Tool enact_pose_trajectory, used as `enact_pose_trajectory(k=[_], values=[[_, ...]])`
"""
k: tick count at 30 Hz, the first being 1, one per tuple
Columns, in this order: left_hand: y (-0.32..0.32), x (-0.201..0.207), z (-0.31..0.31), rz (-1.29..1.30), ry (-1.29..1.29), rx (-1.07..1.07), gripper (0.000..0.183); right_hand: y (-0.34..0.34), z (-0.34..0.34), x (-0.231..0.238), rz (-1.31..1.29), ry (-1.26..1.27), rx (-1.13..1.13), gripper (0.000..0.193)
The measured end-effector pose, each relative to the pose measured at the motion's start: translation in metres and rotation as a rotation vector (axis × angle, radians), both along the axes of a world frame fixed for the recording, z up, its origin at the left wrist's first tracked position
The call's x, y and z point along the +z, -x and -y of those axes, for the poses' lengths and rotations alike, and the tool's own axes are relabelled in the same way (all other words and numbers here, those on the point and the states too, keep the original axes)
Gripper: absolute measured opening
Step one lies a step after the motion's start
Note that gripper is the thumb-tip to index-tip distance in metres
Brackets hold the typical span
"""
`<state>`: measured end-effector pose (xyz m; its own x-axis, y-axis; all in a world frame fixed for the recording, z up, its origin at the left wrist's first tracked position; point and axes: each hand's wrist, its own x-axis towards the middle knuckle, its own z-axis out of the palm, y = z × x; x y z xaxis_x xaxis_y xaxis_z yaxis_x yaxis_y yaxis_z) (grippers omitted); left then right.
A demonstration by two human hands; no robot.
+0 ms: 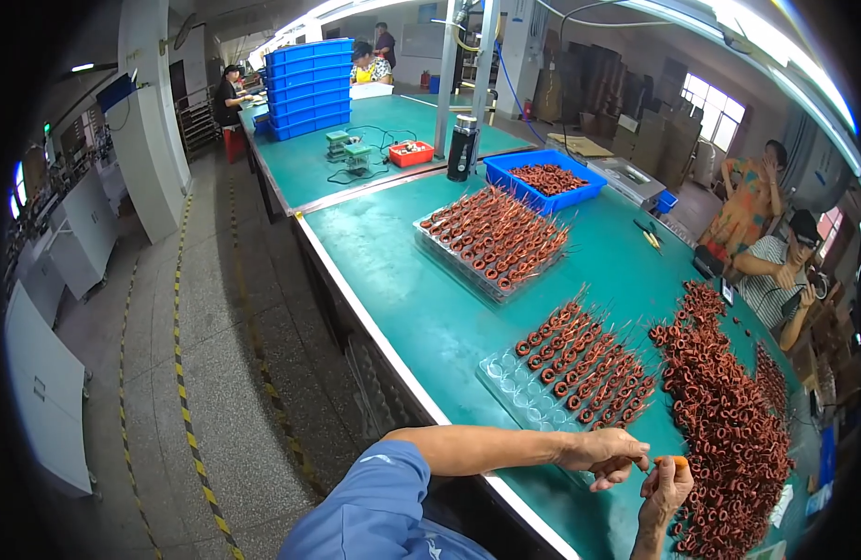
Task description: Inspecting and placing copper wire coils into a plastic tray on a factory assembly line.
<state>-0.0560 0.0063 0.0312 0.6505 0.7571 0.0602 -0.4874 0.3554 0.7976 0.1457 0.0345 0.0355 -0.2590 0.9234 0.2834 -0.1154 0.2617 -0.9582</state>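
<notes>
Left hand (606,455): forearm reaching across from a blue fabric sleeve (379,485), wrist level, fingers curled. Right hand (668,492): raised from the lower edge, fingers bent, an orange patch at its fingertips. Both hands nearly meet, fingertips drawn close together; whether either grips a small part cannot be told.

Red-brown rings with thin wire leads (729,439): large loose heap, just right of the hands, on a smooth green-topped counter (393,257).

Clear plastic tray with round recesses (516,390): just beyond the left hand; nearer-left recesses bare, the remainder filled with rings, leads upward.

Clear plastic tray stack (454,268): farther off, top covered with rows of rings.

Blue rectangular plastic bin (566,202): behind that stack, holding loose rings.

Shallow red plastic tray (412,161): small pale parts inside.

Blue plastic crates (311,89): ribbed, stacked upright, far end.
</notes>
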Motion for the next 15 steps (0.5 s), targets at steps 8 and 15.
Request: enact_pose_trajectory(k=[8,15], values=[[-0.015,-0.022,-0.005,-0.542,-0.863,0.541,0.038,0.005,-0.003,0.002,0.008,0.107,-0.032,0.023],[-0.01,-0.015,0.007,-0.579,-0.975,0.618,0.03,0.003,0.005,0.005,-0.04,0.246,-0.001,0.02]])
